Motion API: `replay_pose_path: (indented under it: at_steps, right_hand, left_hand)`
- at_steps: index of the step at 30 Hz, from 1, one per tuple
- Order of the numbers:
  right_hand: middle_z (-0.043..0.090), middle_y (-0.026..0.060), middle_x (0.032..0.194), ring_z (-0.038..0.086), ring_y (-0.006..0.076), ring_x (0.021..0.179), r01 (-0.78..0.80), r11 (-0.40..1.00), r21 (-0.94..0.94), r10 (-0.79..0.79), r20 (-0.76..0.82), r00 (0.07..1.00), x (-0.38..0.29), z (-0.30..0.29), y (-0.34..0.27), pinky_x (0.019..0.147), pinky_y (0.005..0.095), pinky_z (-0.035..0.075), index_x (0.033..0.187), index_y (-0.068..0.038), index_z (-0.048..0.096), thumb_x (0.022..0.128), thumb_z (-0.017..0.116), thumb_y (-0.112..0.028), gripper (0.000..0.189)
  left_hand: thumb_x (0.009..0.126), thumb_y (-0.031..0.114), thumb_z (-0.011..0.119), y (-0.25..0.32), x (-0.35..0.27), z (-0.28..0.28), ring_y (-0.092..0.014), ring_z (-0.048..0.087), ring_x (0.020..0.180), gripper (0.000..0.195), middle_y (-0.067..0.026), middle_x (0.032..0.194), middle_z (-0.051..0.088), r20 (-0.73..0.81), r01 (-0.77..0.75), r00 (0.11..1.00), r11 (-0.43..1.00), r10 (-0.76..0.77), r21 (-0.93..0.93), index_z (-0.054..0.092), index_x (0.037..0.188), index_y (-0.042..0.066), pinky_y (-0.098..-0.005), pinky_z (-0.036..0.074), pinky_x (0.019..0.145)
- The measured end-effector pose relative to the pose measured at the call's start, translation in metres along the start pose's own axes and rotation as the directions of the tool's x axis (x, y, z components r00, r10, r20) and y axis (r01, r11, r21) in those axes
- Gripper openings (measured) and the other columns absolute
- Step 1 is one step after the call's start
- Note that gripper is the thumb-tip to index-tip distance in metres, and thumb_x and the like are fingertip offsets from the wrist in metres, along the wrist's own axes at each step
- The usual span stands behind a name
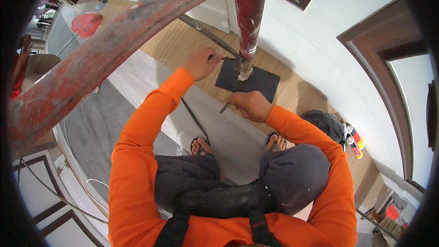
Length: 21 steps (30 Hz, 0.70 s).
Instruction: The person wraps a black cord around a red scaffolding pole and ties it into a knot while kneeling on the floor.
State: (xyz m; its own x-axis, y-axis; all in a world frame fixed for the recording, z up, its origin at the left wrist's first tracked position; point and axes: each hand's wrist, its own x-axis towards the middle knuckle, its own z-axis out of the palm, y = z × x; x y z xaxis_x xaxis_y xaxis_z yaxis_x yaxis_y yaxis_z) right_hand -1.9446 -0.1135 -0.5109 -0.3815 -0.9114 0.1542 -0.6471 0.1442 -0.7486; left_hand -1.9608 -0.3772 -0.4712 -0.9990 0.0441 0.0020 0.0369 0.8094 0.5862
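A scaffold's red-painted steel leg stands in front of me. Its pale, worn lower end rests on a black rectangular mat. My left hand, blurred, is left of the leg, with finger and thumb pinched on a thin dark strip that reaches to the leg. Nearer to me, my right hand is closed on a short dark strip end. Whether both are one strip I cannot tell. Beneath my left forearm, a long dark cord runs across the floor to my left sandal.
A thick red scaffold tube slants across the upper left, and a thinner grey brace meets the leg low down. Right of my arm are a black bag and cartridge tubes. White panelled wall borders the wood floor. A red bag lies far left.
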Motion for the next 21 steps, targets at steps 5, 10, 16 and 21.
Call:
replay_pose_path:
  at_steps: [5,10,16,21]
  right_hand:
    - [0.068,0.0085,0.104,0.068,0.0335,0.085,0.001,0.999,-0.054,-0.002,-0.021,1.000,-0.011,0.001,0.001,0.069,0.0446,0.055,0.112,-0.015,0.061,0.089,0.058,-0.010,0.024]
    - [0.068,0.0067,0.103,0.069,0.0303,0.084,0.077,0.996,-0.042,-0.078,-0.022,0.997,0.001,-0.004,-0.022,0.065,0.0424,0.056,0.115,-0.018,0.058,0.088,0.058,-0.008,0.029]
    - [0.067,0.0046,0.114,0.069,0.0261,0.086,0.207,0.968,-0.145,-0.220,-0.077,0.973,0.010,0.006,-0.022,0.064,0.0405,0.057,0.118,-0.016,0.056,0.083,0.058,-0.009,0.035]
    - [0.063,0.0042,0.124,0.068,0.0242,0.086,0.304,0.923,-0.234,-0.327,-0.067,0.943,0.019,0.010,-0.024,0.065,0.0385,0.058,0.118,-0.012,0.055,0.083,0.058,-0.011,0.036]
  left_hand:
    - [0.094,0.024,0.061,0.014,-0.004,-0.015,-0.012,0.056,0.061,0.020,-0.0011,0.075,0.063,0.474,0.682,0.731,0.511,-0.491,-0.523,0.067,0.092,0.005,-0.0315,0.042,0.054]
    - [0.098,0.025,0.056,0.014,-0.015,-0.022,-0.009,0.059,0.068,0.027,-0.0009,0.082,0.063,0.557,0.635,0.765,0.521,-0.323,-0.570,0.067,0.105,0.002,-0.0241,0.045,0.059]
    - [0.095,0.026,0.057,0.037,-0.014,-0.020,-0.020,0.066,0.075,0.031,-0.0094,0.082,0.069,0.308,0.280,0.939,0.862,-0.154,-0.422,0.068,0.106,-0.001,-0.0343,0.052,0.067]
    - [0.091,0.034,0.064,0.070,-0.005,-0.018,-0.020,0.066,0.072,0.037,-0.0145,0.083,0.072,0.218,0.071,0.974,0.997,-0.060,-0.040,0.071,0.111,0.002,-0.0335,0.052,0.069]
